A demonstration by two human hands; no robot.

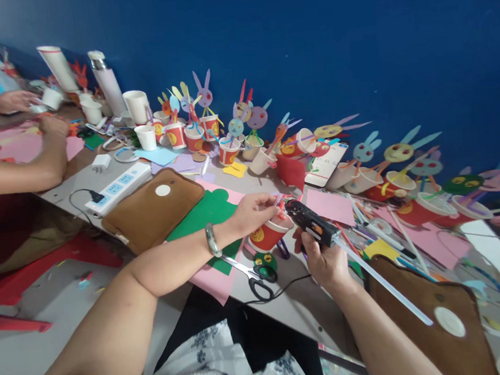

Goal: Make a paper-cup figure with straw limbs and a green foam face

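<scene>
Red cup (264,238): left fingers (272,211) pinch orange strip (281,211) above, right fingers (312,249) grip glue gun (313,221); scissors (238,266), green face (263,259) crowd near.

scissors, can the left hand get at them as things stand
Probably yes: the scissors lie close by the left hand and nothing seems to bar the way, though the hand appears to pinch a red strip at a red cup and would likely have to let go first.
</scene>
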